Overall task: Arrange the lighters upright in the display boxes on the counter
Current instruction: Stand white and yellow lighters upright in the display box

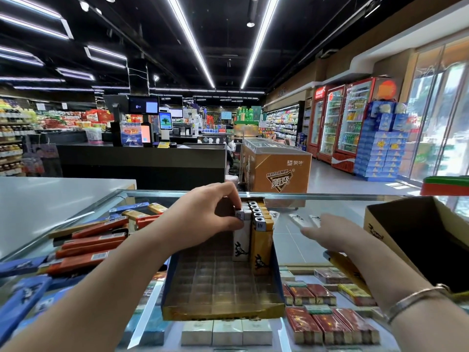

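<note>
**K:** Left hand (pixel 215 212) pinches the metal cap of a white lighter (pixel 240 237), standing it in the display box (pixel 223 288) next to the yellow row (pixel 262 240). Right hand (pixel 327 232) is blurred, fingers stretched flat toward loose white lighters (pixel 304 221) on the glass counter (pixel 330 199); we can't see it holding anything.

**M:** Handling?

**K:** We'd judge them light, rigid, slick plastic. Grip at the cap or upper body and drop straight into a cell; a lone one could tip over.

**M:** Anything we can't read?

**K:** Back rows sit behind the left fingers, so no count there. The cardboard box (pixel 406 237) at right is cut off, inside dark. One yellow lighter (pixel 345 268) lies under the right forearm, partly covered.
</note>
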Demonstrator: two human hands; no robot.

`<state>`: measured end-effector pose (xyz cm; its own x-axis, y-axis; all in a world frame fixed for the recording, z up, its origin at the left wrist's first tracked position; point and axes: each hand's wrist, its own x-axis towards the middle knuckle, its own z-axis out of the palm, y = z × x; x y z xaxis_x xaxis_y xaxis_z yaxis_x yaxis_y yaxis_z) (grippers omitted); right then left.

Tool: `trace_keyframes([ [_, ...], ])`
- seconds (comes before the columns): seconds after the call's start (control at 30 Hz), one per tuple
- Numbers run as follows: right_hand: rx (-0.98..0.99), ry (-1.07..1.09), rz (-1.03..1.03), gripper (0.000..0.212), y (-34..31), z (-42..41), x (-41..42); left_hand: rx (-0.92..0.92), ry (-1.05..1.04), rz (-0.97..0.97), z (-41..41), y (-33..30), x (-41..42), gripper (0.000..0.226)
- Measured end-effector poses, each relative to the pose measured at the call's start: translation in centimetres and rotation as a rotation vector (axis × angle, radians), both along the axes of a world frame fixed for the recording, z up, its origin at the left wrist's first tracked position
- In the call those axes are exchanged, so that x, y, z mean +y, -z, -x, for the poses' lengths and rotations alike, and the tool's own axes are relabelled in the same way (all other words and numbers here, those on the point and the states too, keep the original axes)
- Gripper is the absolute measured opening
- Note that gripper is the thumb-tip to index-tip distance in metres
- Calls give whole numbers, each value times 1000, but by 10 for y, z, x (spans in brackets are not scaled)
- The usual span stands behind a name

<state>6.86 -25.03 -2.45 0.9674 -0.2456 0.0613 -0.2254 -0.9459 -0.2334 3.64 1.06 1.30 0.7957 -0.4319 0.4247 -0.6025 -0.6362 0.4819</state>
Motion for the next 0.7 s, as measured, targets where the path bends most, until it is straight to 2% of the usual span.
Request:
trace_keyframes([
  [0.2,-46,-15,-36,63,12,-15,4,-17,-6,-25,0,0,-1,21],
  [0.3,-37,-85,8,44,13,-18,9,-32,-6,-21,0,1,-1,21],
  [0.47,-130,-189,72,12,6,-16,12,-15,6,3,-2,2,0,21],
  [0.53,-136,-207,17,19,4,-16,14,-17,7,2,-2,2,0,21],
  [0.63,-60,-176,-191,43,3,-14,15,-22,4,0,-2,2,0,21],
  [0.7,-27,-177,-157,55,4,-14,14,-18,6,5,-2,2,0,21],
])
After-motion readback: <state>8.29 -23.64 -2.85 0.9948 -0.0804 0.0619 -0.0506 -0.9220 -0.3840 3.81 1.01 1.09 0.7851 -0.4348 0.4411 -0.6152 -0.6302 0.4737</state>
